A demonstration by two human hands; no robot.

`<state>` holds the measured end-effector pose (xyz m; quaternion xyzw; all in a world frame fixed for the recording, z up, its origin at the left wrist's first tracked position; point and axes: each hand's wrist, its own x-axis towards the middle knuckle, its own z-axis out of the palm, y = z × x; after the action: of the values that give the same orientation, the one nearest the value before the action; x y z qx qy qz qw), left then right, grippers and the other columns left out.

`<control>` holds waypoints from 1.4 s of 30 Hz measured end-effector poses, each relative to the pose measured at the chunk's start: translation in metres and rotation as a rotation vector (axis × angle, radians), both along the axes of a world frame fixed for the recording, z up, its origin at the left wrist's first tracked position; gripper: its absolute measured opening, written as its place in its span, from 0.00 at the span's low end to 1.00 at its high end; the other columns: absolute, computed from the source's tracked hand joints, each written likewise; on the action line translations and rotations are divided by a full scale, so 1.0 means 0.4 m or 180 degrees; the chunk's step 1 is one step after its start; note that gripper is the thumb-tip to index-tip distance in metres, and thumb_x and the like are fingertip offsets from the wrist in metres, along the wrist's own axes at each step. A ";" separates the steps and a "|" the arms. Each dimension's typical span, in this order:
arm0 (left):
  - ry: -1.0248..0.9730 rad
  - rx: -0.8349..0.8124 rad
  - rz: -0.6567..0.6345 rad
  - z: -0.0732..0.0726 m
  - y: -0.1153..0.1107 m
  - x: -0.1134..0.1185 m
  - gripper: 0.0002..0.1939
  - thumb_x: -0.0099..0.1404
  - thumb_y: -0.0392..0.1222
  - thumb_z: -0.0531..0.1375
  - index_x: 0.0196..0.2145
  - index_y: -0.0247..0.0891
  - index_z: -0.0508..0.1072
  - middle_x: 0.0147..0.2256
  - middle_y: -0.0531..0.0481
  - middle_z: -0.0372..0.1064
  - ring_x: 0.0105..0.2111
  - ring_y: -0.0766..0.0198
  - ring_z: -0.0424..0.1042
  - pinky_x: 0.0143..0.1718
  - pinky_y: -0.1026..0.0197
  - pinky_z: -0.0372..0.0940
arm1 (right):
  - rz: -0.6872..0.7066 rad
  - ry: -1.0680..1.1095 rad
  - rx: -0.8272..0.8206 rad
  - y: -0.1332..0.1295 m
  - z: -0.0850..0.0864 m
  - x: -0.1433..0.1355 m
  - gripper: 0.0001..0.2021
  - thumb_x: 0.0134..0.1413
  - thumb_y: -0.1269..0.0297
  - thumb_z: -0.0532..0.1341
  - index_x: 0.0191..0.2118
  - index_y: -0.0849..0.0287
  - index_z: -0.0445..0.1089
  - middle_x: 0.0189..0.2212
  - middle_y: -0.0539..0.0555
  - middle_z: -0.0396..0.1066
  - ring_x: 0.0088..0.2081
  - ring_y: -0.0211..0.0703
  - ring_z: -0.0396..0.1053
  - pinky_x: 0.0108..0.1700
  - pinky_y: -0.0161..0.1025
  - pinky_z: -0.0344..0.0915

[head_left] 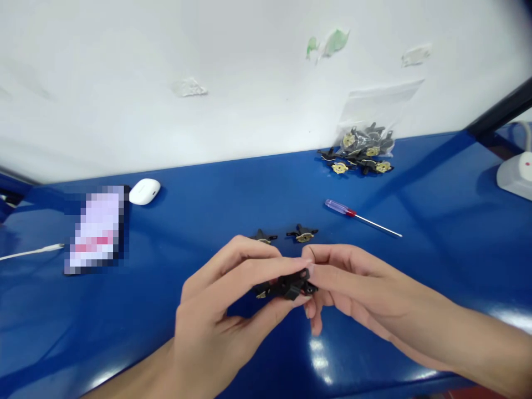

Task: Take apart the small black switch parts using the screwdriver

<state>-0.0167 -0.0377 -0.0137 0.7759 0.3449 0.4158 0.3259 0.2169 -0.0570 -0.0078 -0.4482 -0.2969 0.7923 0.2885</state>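
Observation:
Between my two hands is a small black plastic part (293, 285) with a brass-coloured bit showing at its left end. My left hand (228, 305) pinches it with the fingers over the top and the thumb below. The fingertips of my right hand (353, 282) close on its right end, touching the left fingertips. Just beyond my hands, on the blue table, lie two similar black parts, one on the right (305, 234) with a brass-coloured disc and one on the left (265, 238) partly covered by my left hand.
A screwdriver (361, 217) with a purple handle lies to the right. Behind it, more black parts (361, 163) lie by a clear plastic bag (369, 122). At left are a phone (97, 227), a white cable (31, 252) and a white case (144, 191). A white device (517, 174) stands far right.

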 end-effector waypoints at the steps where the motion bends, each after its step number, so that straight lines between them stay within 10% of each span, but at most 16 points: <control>1: 0.0111 0.0083 -0.0018 0.002 -0.001 -0.001 0.20 0.72 0.27 0.73 0.55 0.49 0.86 0.46 0.53 0.82 0.39 0.66 0.83 0.42 0.66 0.82 | -0.0011 -0.0010 -0.0001 0.000 0.000 -0.002 0.25 0.63 0.35 0.75 0.41 0.54 0.78 0.36 0.50 0.79 0.39 0.45 0.79 0.52 0.47 0.70; 15: 0.0091 -0.0018 -0.0377 -0.008 -0.004 0.006 0.16 0.73 0.24 0.69 0.52 0.42 0.81 0.46 0.49 0.83 0.43 0.64 0.85 0.47 0.65 0.81 | 0.0026 0.0021 0.0115 0.003 -0.008 -0.024 0.27 0.66 0.34 0.71 0.33 0.55 0.72 0.27 0.50 0.74 0.27 0.39 0.71 0.29 0.37 0.68; 35: -0.0551 -0.0688 -0.0026 -0.026 -0.008 0.004 0.18 0.74 0.25 0.69 0.51 0.48 0.84 0.44 0.53 0.84 0.44 0.64 0.84 0.47 0.66 0.81 | -0.0063 0.0453 0.0084 0.008 0.009 -0.018 0.15 0.71 0.54 0.70 0.35 0.58 0.81 0.32 0.54 0.79 0.32 0.41 0.77 0.37 0.37 0.77; 42: -0.0637 -0.0562 0.0575 -0.025 -0.008 0.008 0.16 0.76 0.27 0.69 0.52 0.48 0.83 0.45 0.56 0.83 0.42 0.67 0.85 0.44 0.71 0.82 | -0.0125 0.0180 0.0646 0.037 0.018 0.032 0.10 0.74 0.56 0.72 0.51 0.55 0.89 0.40 0.53 0.84 0.38 0.39 0.81 0.42 0.34 0.78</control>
<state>-0.0136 -0.0408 -0.0237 0.6647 0.4143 0.4868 0.3868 0.2296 -0.0423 -0.0007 -0.3998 -0.3585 0.7647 0.3562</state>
